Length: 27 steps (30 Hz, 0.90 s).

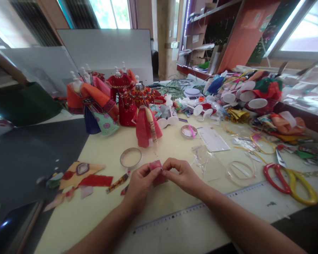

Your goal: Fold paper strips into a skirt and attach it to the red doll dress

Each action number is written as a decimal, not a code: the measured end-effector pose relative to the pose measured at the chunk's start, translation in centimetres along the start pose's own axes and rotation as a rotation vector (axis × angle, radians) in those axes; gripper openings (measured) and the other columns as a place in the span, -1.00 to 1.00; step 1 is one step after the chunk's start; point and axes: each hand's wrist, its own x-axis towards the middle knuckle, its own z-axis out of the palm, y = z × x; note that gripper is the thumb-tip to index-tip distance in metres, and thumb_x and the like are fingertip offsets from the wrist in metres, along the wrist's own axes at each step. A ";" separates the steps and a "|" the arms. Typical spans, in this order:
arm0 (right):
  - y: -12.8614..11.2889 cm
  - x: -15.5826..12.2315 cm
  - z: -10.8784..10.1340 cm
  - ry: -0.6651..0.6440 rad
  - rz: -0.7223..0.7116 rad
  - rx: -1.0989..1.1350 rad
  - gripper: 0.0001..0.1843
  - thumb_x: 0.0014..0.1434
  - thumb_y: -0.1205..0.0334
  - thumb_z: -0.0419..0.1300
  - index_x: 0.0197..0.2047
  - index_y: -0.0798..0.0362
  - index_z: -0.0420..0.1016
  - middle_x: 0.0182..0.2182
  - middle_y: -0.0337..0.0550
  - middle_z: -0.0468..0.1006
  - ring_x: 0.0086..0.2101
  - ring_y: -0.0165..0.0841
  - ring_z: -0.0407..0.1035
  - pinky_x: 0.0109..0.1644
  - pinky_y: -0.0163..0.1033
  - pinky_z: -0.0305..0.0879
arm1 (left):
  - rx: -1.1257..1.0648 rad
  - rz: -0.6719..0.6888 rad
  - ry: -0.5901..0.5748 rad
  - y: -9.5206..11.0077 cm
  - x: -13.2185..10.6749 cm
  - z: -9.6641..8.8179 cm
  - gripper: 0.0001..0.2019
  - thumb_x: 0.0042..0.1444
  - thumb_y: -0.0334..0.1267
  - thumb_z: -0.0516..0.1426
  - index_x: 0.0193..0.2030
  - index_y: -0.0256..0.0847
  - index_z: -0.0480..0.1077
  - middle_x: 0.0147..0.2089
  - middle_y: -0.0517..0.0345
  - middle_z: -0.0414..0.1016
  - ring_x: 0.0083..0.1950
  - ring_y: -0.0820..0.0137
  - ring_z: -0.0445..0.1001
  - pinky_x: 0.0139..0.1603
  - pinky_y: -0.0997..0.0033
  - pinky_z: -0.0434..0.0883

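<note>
A small piece of dark pink fabric point(159, 180) is held between both hands above the cream table mat point(172, 208). My left hand point(141, 183) grips its left side, thumb on top. The fingertips of my right hand point(180, 174) pinch near its upper right edge, close to the left thumb; anything tiny between them is too small to make out. Just behind the left hand lies a roll of clear tape point(130, 157). Patterned and red fabric scraps point(96, 180) are spread to the left. In front of the hands runs a long clear ruler point(185, 211).
Miniature dresses on stands point(144, 123) rise behind the hands. Scissors with red and yellow handles point(290, 183) lie at the right. A small round dish point(188, 132), a white card point(214, 138) and plastic bags point(205, 158) lie nearer the middle. Heaped fabric and stands point(251, 95) fill the back right.
</note>
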 end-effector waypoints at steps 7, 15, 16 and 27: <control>0.2 0.1 0.0 0.003 0.018 0.096 -0.82 0.11 0.17 0.17 -0.42 0.11 0.42 -0.48 -0.23 0.46 -0.41 -0.42 0.33 -0.28 -0.31 0.26 | 0.008 -0.005 0.006 -0.3 0.0 -0.3 -0.82 -0.01 -0.19 0.24 -0.35 -0.28 0.46 -0.38 0.19 0.47 -0.31 0.49 0.37 -0.19 0.48 0.32; 0.4 0.1 0.2 -0.003 0.095 0.152 -0.80 0.08 0.14 0.19 -0.42 0.12 0.42 -0.52 -0.23 0.43 -0.49 -0.45 0.30 -0.42 -0.34 0.27 | 0.215 0.211 0.120 0.2 0.2 -0.3 -0.63 -0.05 -0.27 0.24 -0.05 -0.20 0.34 -0.24 0.16 0.45 -0.21 0.43 0.42 -0.17 0.46 0.38; 0.4 0.1 0.2 -0.002 0.102 0.161 -0.80 0.07 0.14 0.19 -0.42 0.12 0.43 -0.52 -0.22 0.44 -0.49 -0.45 0.30 -0.43 -0.34 0.27 | 0.284 0.310 0.142 0.3 0.2 -0.5 -0.62 -0.04 -0.29 0.24 -0.04 -0.19 0.32 -0.20 0.14 0.44 -0.18 0.41 0.42 -0.15 0.42 0.38; -0.1 0.0 0.0 -0.003 0.078 0.135 -0.83 0.08 0.18 0.18 -0.38 0.13 0.47 -0.51 -0.21 0.48 -0.46 -0.43 0.34 -0.38 -0.32 0.28 | 0.846 0.863 0.043 0.6 0.2 -1.0 -0.88 0.04 -0.44 0.16 -0.27 -0.20 0.46 -0.18 0.05 0.45 -0.12 0.34 0.44 -0.06 0.33 0.35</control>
